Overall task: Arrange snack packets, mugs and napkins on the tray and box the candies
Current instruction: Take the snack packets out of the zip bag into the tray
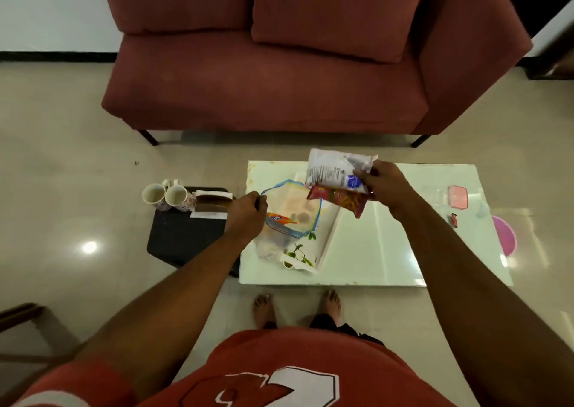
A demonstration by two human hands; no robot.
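My right hand (pixel 383 187) holds two snack packets above the white table (pixel 388 251): a white one (pixel 337 169) and a red one (pixel 341 200) beneath it. My left hand (pixel 247 217) grips the blue-edged rim of a clear plastic bag (pixel 293 214) that holds an orange packet (pixel 279 219). The bag lies on a white tray with a leaf print (pixel 324 239), which tilts on the table. Two floral mugs (pixel 169 197) and a stack of napkins (pixel 211 204) stand on a black stool (pixel 183 239) to the left. A small red candy (pixel 454 220) lies at the table's right.
A clear box with a pink lid (pixel 457 201) sits at the table's far right. A pink round thing (pixel 504 235) shows under the glass edge. A red sofa (pixel 279 64) stands behind the table. A wooden chair (pixel 21 319) is at the lower left. My bare feet (pixel 296 308) are by the table's front.
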